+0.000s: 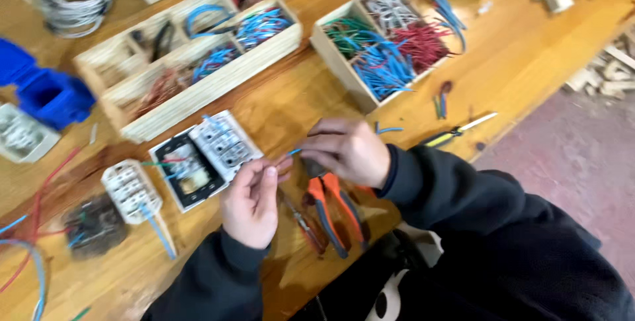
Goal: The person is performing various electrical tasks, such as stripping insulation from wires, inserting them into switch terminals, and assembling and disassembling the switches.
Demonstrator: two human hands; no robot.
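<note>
Short blue wire (294, 151) pinched between left hand (251, 202) and right hand (347, 152).
Light, springy, likely slippery; best gripped on insulation near ends.

Def an electrical workshop: long wooden workbench (529, 63), compartmented wooden trays of cut coloured wires (387, 46) at 12 o'clock, orange-handled pliers (334, 208) w/ white switch modules (225, 142) mid-bench.

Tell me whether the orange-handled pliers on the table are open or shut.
Open. The pliers lie flat on the table, their two orange handles spread apart.
</note>
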